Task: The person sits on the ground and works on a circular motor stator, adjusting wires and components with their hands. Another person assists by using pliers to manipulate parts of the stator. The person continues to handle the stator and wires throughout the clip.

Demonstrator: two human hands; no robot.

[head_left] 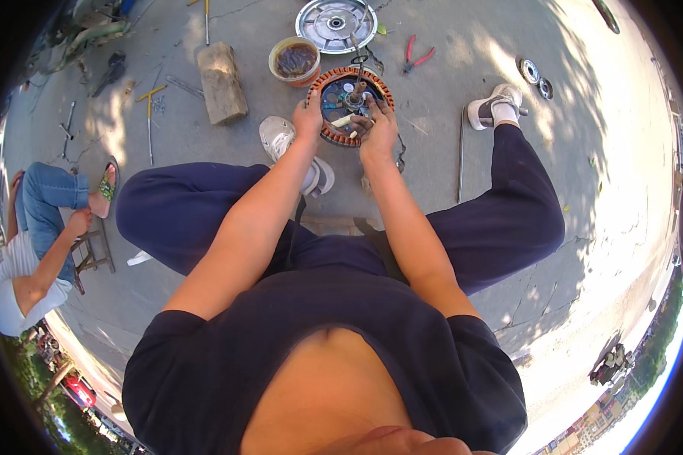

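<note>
A round motor stator [340, 139] with copper-coloured windings round its rim is held between my hands, above the ground. Inside it are a central shaft [357, 92], small dark parts and a cream-coloured strip [342, 121]. My left hand [307, 117] is closed on the stator's left edge. At the lower right, my right hand [379, 135] has its bent, dirt-darkened fingers against the stator, partly over its inside. A small white piece [354, 134] shows by those fingertips; whether they pinch it is unclear. Dark wires [401, 158] hang at the right side.
Beyond the stator stand a tub of dark liquid [296, 61] and a silver wheel cover [335, 24]. Red-handled pliers [417, 54], a wooden block [222, 83], a yellow T-handled tool [151, 94] and bearing-like rings [530, 71] lie around. Another person [38, 235] sits at left.
</note>
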